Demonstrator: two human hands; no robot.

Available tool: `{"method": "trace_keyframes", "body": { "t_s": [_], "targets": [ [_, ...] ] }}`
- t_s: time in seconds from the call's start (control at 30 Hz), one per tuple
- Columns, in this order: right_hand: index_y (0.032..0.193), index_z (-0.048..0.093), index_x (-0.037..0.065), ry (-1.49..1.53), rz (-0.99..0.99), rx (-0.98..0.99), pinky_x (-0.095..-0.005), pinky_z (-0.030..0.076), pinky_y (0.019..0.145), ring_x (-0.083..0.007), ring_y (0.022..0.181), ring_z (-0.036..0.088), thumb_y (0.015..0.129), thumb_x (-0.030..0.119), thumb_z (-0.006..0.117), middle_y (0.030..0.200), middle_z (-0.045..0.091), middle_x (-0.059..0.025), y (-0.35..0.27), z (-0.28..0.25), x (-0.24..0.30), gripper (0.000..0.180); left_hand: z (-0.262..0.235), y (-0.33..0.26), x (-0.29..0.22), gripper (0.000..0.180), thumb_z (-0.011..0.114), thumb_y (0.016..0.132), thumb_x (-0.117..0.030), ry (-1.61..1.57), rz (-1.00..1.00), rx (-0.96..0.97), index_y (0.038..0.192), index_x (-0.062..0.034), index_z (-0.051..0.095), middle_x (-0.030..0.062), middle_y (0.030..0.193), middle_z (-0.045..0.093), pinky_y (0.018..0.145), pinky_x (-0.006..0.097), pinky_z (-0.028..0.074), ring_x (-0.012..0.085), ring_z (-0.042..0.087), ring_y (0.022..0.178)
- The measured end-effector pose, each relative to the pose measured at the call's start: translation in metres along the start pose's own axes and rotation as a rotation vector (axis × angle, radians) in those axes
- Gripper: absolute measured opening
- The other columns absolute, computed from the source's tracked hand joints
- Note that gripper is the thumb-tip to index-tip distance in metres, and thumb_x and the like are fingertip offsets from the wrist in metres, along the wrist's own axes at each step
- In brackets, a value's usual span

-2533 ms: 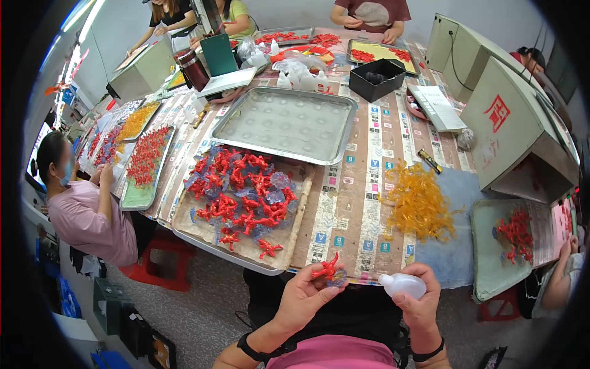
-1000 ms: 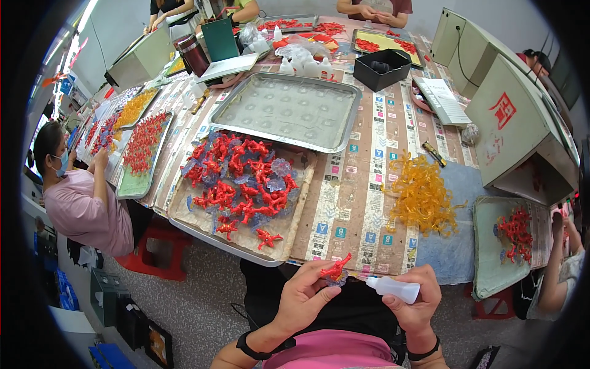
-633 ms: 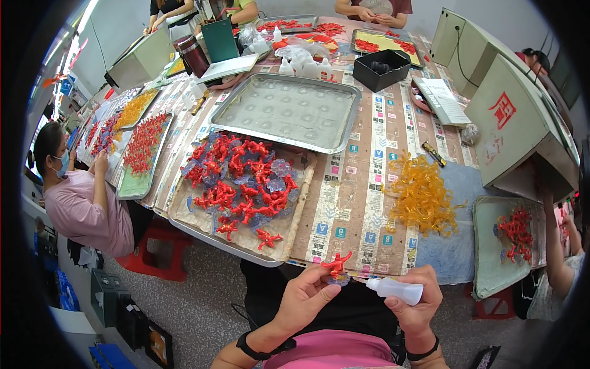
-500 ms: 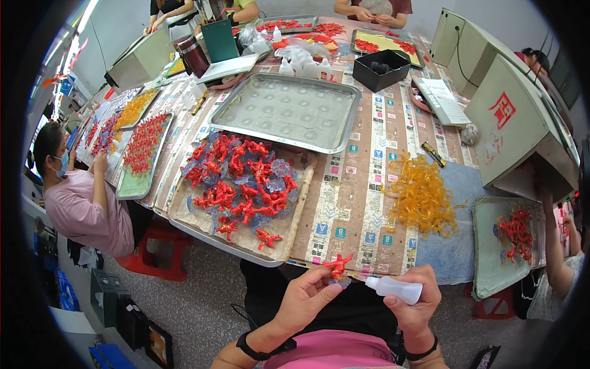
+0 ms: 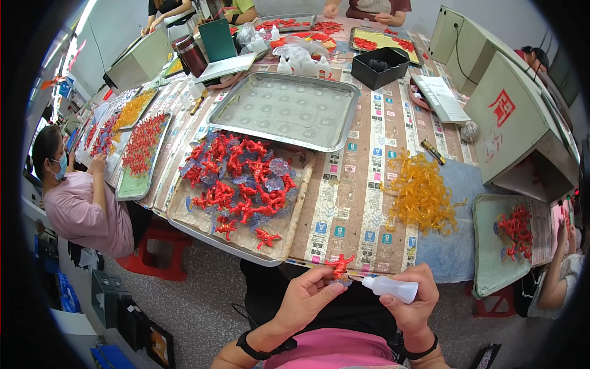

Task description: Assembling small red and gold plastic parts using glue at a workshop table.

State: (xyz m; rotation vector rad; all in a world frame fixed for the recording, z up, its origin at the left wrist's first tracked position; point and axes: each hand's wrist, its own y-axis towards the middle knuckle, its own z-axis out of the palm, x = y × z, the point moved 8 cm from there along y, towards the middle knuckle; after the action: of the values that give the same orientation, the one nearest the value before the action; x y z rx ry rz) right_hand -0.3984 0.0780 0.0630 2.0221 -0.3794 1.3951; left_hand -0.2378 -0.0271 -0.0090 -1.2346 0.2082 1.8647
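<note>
A small red figurine (image 5: 340, 264) on a clear bluish base is pinched upright between the thumb and fingers of my left hand (image 5: 307, 299), just off the table's near edge. My right hand (image 5: 414, 307) is wrapped round a translucent white squeeze bottle (image 5: 393, 288), tilted toward the left. Its thin nozzle tip reaches the area where figurine and base meet; whether it touches cannot be made out. Beyond my left hand, a shallow tray (image 5: 284, 251) bears a heap of red figurines (image 5: 246, 194) mixed with clear bluish pieces.
Behind the heap lies a metal tray (image 5: 279, 117) with round marks. Orange-yellow translucent pieces (image 5: 424, 194) are piled at right, near a glue-tube-like item (image 5: 433, 150). A green-lined tray (image 5: 501, 270) holds more red figurines. Several co-workers sit around the table; a beige metal box (image 5: 522, 123) stands right.
The bottle in my right hand has shifted slightly left, bringing its nozzle against or close to the figurine's base. A co-worker's arm at the right has come out of the beige box.
</note>
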Motion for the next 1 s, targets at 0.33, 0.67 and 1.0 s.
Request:
{"method": "trace_keyframes", "body": {
  "t_s": [0.33, 0.67, 1.0],
  "targets": [
    [0.090, 0.066, 0.004, -0.066, -0.046, 0.043, -0.0271, 0.042, 0.062, -0.0163, 0.071, 0.054, 0.066, 0.021, 0.085, 0.079, 0.060, -0.0061, 0.005, 0.004, 0.007, 0.035, -0.004, -0.001, 0.001, 0.037, 0.063, 0.090, -0.009, 0.025, 0.008, -0.010, 0.122, 0.0042, 0.052, 0.0088, 0.110, 0.061, 0.090, 0.027, 0.048, 0.0127, 0.059, 0.098],
    [0.094, 0.064, 0.003, -0.050, -0.058, -0.037, -0.0305, 0.045, 0.065, -0.0202, 0.076, 0.057, 0.067, 0.016, 0.084, 0.085, 0.062, -0.0086, 0.021, 0.016, -0.016, 0.036, -0.012, -0.002, -0.001, 0.029, 0.060, 0.089, -0.001, 0.038, 0.060, -0.066, 0.117, 0.0049, 0.055, 0.0110, 0.107, 0.062, 0.089, 0.033, 0.051, 0.0178, 0.062, 0.098],
    [0.107, 0.064, 0.005, -0.094, -0.019, 0.107, -0.0335, 0.045, 0.086, -0.0248, 0.096, 0.058, 0.072, 0.006, 0.072, 0.104, 0.064, -0.0086, 0.048, 0.062, -0.046, 0.036, -0.020, -0.008, -0.004, 0.038, 0.061, 0.087, 0.000, -0.012, 0.108, -0.119, 0.123, 0.0073, 0.051, 0.0139, 0.116, 0.058, 0.095, 0.034, 0.046, 0.0188, 0.058, 0.106]
  ]
}}
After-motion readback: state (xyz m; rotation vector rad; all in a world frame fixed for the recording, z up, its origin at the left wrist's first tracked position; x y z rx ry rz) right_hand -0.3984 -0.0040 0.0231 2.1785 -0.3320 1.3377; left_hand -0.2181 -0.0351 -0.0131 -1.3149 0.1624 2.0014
